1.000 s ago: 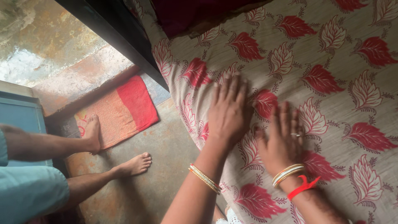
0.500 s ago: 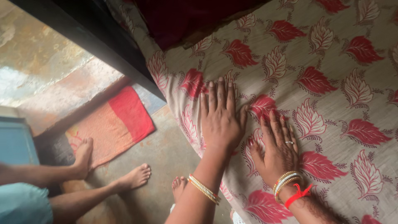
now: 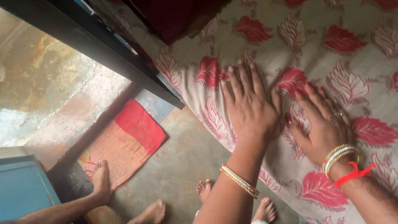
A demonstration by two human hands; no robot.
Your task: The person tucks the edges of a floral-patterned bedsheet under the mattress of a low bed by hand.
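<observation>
My left hand (image 3: 248, 103) lies flat, fingers apart, on a beige bedsheet (image 3: 331, 62) printed with red and white leaves, close to the bed's edge. My right hand (image 3: 321, 120) rests flat on the same sheet just to the right, a ring on one finger. Both wrists carry gold bangles, and a red thread is tied at the right wrist. Neither hand holds anything. My own toes (image 3: 205, 188) show on the floor below the bed edge.
A dark maroon cloth (image 3: 174, 16) lies at the head of the bed beside a black bed frame (image 3: 103, 45). An orange and red mat (image 3: 124, 143) lies on the concrete floor. Another person's bare feet (image 3: 101, 180) stand at the lower left near a blue box (image 3: 20, 188).
Both hands have slid up and to the right across the sheet. The view shifted, so the other person's legs and feet sit lower in the frame, and my toes came into view.
</observation>
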